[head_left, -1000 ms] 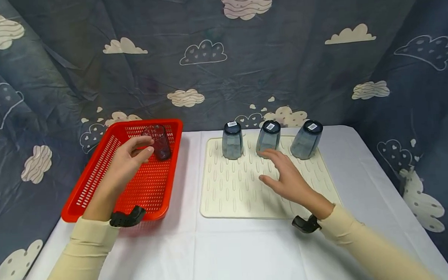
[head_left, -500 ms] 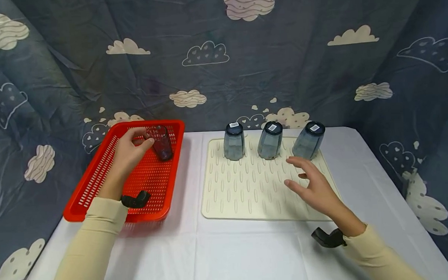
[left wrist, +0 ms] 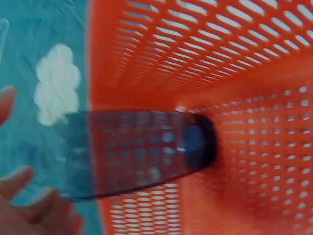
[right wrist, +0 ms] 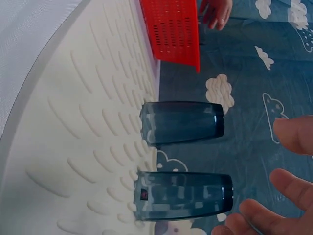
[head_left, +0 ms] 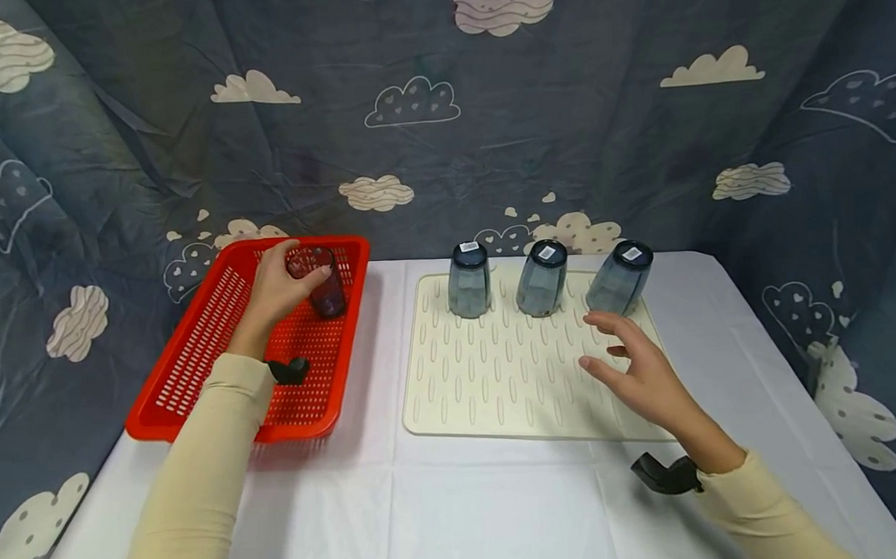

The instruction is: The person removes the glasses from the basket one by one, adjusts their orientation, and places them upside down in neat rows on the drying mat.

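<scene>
In the red basket [head_left: 338,351] stands a tinted drinking glass [head_left: 326,289], mouth up, in the far right corner. My left hand [head_left: 279,278] is at its upper part, thumb and fingers spread to either side of the rim; the left wrist view shows the fingers apart from the glass [left wrist: 142,152]. Over the right part of the cream ridged mat [head_left: 468,395] hovers my right hand [head_left: 635,371], fingers parted and holding nothing. It is nearest the right one of three upside-down blue-grey glasses: left glass [head_left: 468,287], middle glass [head_left: 542,284], right glass [head_left: 617,280].
A white cloth covers the table [head_left: 458,512]. Behind it and at both sides hangs a dark curtain [head_left: 563,158] with cloud prints. The basket's raised rim lies left of the mat, with a strip of white cloth between them.
My left hand has moved right and forward to the rim of the glass in the basket. My right hand has shifted right, from before the middle glass to before the right one.
</scene>
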### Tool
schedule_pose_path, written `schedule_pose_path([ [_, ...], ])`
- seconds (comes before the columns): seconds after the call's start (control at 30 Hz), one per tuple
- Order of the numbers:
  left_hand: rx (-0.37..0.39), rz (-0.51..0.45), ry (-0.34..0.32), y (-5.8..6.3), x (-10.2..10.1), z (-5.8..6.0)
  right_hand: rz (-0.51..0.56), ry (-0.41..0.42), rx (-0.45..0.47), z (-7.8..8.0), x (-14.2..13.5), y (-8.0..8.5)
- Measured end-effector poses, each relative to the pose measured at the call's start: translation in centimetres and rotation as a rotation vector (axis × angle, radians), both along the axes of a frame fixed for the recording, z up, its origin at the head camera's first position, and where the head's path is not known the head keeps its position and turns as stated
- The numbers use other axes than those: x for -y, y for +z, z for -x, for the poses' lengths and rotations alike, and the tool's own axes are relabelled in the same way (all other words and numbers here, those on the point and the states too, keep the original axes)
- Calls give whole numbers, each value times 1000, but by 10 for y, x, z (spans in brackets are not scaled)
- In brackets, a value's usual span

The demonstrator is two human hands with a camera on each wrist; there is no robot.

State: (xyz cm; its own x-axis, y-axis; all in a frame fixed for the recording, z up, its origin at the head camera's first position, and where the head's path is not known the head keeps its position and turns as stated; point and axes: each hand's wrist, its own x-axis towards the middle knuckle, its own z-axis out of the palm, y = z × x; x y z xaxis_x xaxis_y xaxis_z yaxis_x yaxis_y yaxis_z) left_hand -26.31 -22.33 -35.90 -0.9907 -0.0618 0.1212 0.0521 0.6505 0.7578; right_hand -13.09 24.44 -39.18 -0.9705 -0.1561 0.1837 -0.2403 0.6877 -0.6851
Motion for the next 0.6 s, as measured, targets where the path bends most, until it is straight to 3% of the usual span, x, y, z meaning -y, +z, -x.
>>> schedule_pose_path([
  [0.13,-67,-102,75,-14,2,9,7,17,7,2,-1,-1],
  [0.27,-49,-124,90,-20,1,15,5,20,13,3,-4,0],
  [0.4,-19,-29,51,-25,-1,21,10,15,23,4,-8,0],
  [0.6,-38,178,37,-33,-1,27,5,16,29,5,-16,-5],
])
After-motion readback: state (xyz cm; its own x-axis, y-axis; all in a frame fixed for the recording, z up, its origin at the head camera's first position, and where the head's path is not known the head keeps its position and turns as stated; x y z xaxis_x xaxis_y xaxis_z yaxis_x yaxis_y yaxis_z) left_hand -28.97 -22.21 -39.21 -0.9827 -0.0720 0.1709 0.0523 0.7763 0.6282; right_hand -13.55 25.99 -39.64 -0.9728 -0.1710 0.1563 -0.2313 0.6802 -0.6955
